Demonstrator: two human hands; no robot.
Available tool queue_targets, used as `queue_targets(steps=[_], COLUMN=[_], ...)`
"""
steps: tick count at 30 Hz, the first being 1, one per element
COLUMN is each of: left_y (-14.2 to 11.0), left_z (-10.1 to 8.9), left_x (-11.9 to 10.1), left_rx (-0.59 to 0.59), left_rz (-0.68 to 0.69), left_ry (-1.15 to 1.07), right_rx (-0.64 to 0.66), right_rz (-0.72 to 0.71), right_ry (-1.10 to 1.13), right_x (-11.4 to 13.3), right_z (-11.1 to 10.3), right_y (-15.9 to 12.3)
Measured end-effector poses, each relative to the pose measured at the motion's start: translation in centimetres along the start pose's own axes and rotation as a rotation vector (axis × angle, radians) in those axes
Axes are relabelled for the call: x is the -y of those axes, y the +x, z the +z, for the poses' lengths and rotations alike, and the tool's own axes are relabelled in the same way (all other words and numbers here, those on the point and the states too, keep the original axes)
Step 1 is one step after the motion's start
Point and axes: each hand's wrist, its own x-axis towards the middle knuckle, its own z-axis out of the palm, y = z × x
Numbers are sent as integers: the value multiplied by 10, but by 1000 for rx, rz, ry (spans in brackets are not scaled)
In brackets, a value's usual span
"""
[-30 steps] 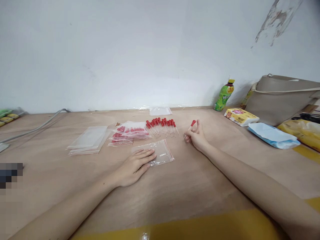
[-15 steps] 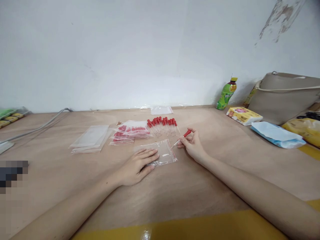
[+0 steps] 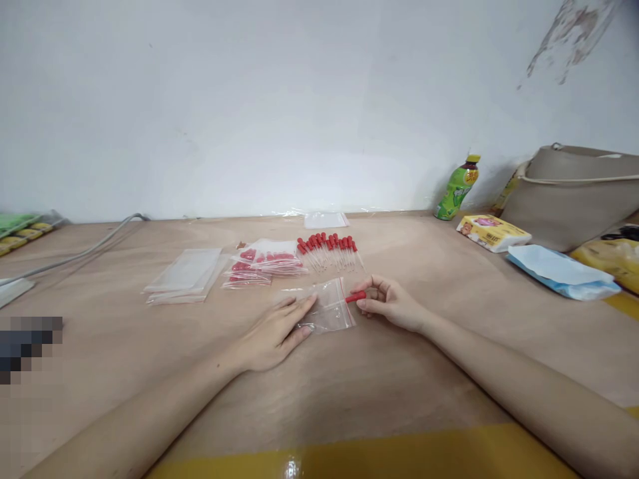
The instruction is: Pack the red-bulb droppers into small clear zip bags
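A dropper with a red rubber bulb [image 3: 356,297] lies almost level at the mouth of a clear plastic bag [image 3: 327,322], its thin clear tube inside the bag and its bulb sticking out past the right-hand edge. The right hand [image 3: 394,304] has its grip closed on the bulb, pinching it between thumb and fingers. The left hand [image 3: 273,334] lies palm down over the other end of the bag, its grip spread flat, thumb apart from the fingers, holding nothing between them. Just beyond the bag, loose droppers [image 3: 329,242] lie side by side in a fanned row, red bulbs pointing away from the person. To the left of that row is an overlapping pile of filled bags [image 3: 264,266], red bulbs showing through the plastic, and farther left a flat stack of clear bags [image 3: 186,271]. Another pale bag [image 3: 325,220] lies at the back, near the white wall [image 3: 249,100]. All this rests on a brown wooden tabletop [image 3: 279,406] with a yellow strip [image 3: 359,452] along the near edge. Over on the right stand a green drink bottle [image 3: 455,191] and a large grey-beige bag [image 3: 569,196], with a yellow tissue pack [image 3: 494,233] and a blue-and-white packet [image 3: 562,271] in front. A grey cable [image 3: 94,247] curves across the far left.
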Motion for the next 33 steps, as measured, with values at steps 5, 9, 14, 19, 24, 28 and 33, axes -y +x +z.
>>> queue_targets(steps=[5, 9, 14, 19, 24, 28, 33], left_y=[2, 3, 0, -3, 0, 1, 2], left_z=[2, 3, -4, -8, -2, -1, 0], left_x=[-1, -3, 2, 12, 14, 11, 8], left_rx=[9, 12, -12, -71, -67, -69, -96], left_rz=[32, 30, 0, 73, 97, 90, 84], left_ry=[-15, -40, -127, -174, -185, -175, -160], right_rx=[177, 299, 209, 199, 147, 189, 83], right_rz=[-80, 4, 29, 47, -132, -60, 44], right_ry=[4, 44, -65, -299, -527, -398, -373], right_x=[3, 4, 3, 3, 6, 13, 20], right_z=[-5, -1, -3, -9, 4, 13, 20], right_y=[2, 4, 6, 7, 4, -2, -7])
